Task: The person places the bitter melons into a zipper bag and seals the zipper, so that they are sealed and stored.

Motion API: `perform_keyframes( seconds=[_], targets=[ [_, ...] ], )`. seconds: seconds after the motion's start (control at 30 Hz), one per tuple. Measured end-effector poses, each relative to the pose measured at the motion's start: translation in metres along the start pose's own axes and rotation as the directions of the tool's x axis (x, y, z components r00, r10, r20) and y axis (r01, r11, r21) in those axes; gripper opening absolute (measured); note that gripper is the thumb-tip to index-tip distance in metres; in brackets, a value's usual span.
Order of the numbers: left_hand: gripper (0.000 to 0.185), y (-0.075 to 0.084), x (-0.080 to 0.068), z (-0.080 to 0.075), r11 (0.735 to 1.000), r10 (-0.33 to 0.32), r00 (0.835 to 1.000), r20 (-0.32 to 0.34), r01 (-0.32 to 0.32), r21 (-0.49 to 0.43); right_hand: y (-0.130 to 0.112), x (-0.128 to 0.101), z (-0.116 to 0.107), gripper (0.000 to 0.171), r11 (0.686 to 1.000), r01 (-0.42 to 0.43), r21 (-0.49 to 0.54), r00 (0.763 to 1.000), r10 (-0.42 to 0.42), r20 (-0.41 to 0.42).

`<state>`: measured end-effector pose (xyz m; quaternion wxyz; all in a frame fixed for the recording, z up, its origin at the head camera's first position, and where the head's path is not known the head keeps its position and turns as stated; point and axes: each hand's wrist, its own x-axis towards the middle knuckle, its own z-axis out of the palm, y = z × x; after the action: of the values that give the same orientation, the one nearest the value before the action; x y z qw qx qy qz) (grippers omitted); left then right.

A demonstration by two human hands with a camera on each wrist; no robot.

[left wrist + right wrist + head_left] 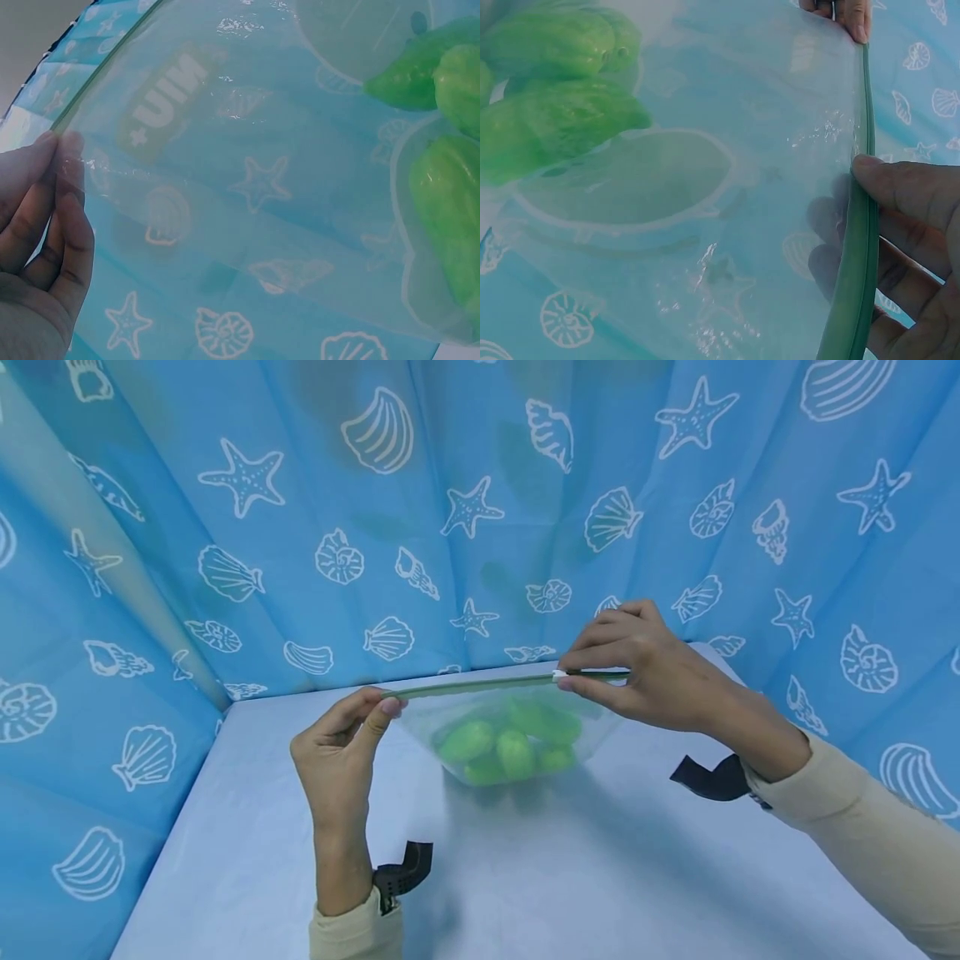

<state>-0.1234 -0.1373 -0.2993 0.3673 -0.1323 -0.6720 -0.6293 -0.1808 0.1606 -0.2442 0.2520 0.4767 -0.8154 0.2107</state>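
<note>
A translucent zip bag [420, 714] with a green top strip hangs between the hands, its lower part at the tabletop. Several green, lumpy, fruit-like pieces [516, 752] lie inside; their exact kind is unclear. The left hand [341, 752] pinches the strip's left end between thumb and fingers. Towards the right end, the right hand [637, 668] pinches the strip at a small white slider [558, 676]. In the right wrist view, the right thumb [900, 184] lies on the green strip [861, 262], with fingertips behind the film. Pale lettering [169, 101] shows in the left wrist view.
A white-covered table [262, 827] lies under the bag. Behind and along the sides hangs a blue curtain [465, 577] printed with white shells and starfish. Black wrist mounts [405, 870] stick out by both sleeves.
</note>
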Motion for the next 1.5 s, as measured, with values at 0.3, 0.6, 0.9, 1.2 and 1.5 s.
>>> perform_keyframes(
  seconds=[0.3,0.6,0.9,1.2,1.5],
  targets=[
    [0.012,-0.001,0.001,0.000,1.000,0.014,1.000,0.005,-0.014,-0.001,0.002,-0.006,-0.003,0.016,1.000,-0.006,-0.027,1.000,0.006,-0.001],
    [0.012,-0.002,0.000,-0.001,1.000,0.026,1.000,0.006,-0.026,0.007,0.008,-0.012,-0.005,0.015,0.999,-0.010,-0.045,1.000,0.010,-0.007],
    [0.012,-0.001,0.000,-0.001,1.000,0.021,1.000,0.007,-0.021,0.015,0.013,-0.016,-0.008,0.018,0.999,0.031,-0.032,0.999,-0.032,-0.036],
    [0.011,-0.001,0.002,-0.002,1.000,0.017,1.000,-0.004,-0.017,0.019,0.016,-0.020,-0.011,0.019,0.999,0.035,-0.021,0.998,-0.036,-0.043],
    [0.010,-0.021,0.002,-0.008,1.000,0.007,1.000,-0.012,-0.007,-0.011,0.022,-0.023,-0.014,0.022,0.999,0.018,-0.043,0.999,-0.019,-0.035]
  ],
)
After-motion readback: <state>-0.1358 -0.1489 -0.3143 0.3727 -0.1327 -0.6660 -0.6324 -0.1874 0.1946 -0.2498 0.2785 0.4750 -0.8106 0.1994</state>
